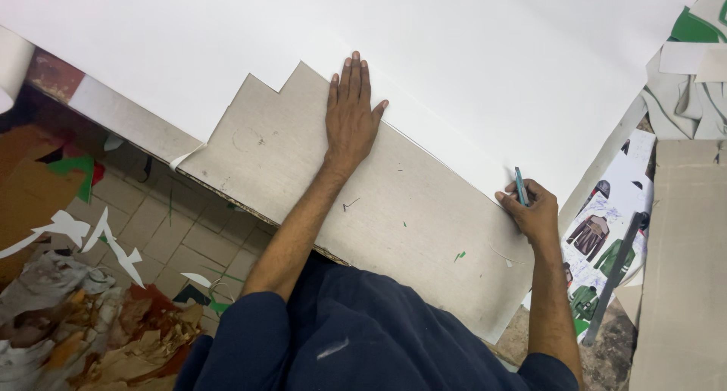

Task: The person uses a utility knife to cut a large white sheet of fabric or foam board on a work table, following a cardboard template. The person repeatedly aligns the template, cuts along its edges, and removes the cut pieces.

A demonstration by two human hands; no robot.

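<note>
My left hand (351, 111) lies flat, fingers together, on a grey cardboard template (363, 201) with a stepped top edge. The template rests on a large white sheet (424, 50) that covers the table. My right hand (534, 209) grips a blue-green pen (520, 185) at the template's right upper edge, tip against the white sheet. Both forearms reach out from dark blue sleeves.
A printed sheet with jacket drawings (606, 247) and a dark metal ruler (615, 273) lie at the right, beside a brown cardboard piece (681, 270). Green and white fabric (693, 73) sits at the top right. Paper scraps (91, 315) litter the tiled floor at the left.
</note>
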